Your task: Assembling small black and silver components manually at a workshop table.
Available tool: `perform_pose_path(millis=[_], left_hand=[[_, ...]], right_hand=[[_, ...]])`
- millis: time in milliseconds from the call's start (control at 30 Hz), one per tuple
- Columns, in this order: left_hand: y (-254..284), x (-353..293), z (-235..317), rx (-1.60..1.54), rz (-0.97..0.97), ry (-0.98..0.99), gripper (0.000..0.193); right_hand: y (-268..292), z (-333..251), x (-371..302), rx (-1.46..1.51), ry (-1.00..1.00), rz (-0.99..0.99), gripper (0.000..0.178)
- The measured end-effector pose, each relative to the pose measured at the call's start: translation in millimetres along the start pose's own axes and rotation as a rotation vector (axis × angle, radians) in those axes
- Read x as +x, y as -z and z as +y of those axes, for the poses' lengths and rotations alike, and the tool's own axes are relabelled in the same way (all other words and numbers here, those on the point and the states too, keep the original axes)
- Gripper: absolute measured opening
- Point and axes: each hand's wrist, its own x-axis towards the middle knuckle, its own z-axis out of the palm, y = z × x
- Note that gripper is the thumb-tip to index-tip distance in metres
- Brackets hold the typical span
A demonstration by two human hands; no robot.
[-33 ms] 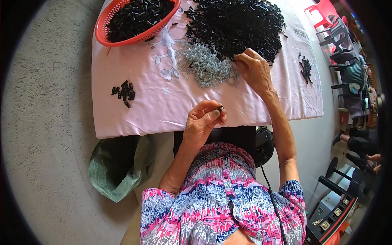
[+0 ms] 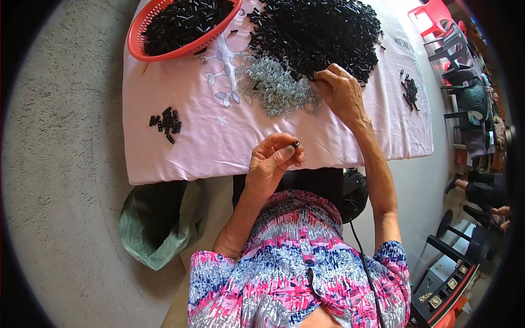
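My left hand (image 2: 272, 163) pinches a small black cylindrical piece (image 2: 296, 144) between thumb and fingertips, with a round hole in its end facing up. This hand is just over the near edge of the table. Farther off, my right hand (image 2: 342, 94) has its fingers pressed together where a heap of small silvery wire springs (image 2: 275, 90) meets a large pile of black pieces (image 2: 322, 35). Whatever its fingertips hold, if anything, is hidden.
A red plastic basket (image 2: 135, 39) of black pieces stands at the far left of the pink-clothed table (image 2: 202, 150). Smaller groups of black parts lie left (image 2: 167, 124) and right (image 2: 410, 93). A green sack (image 2: 156, 240) sits below the left edge. Another person's hand (image 2: 501, 211) shows at right.
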Motion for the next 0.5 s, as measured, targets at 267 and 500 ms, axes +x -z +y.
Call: perform_pose_path(millis=[267, 500], left_hand=[[4.3, 2.0, -4.6, 0.009, 0.001, 0.005, 0.02], [6.3, 1.0, -6.8, -0.004, -0.002, -0.006, 0.021]], right_hand=[[-9.3, 7.5, -0.2, -0.083, -0.025, 0.011, 0.009], [-3.1, 5.7, -24.1, -0.08, 0.046, 0.132, 0.012]])
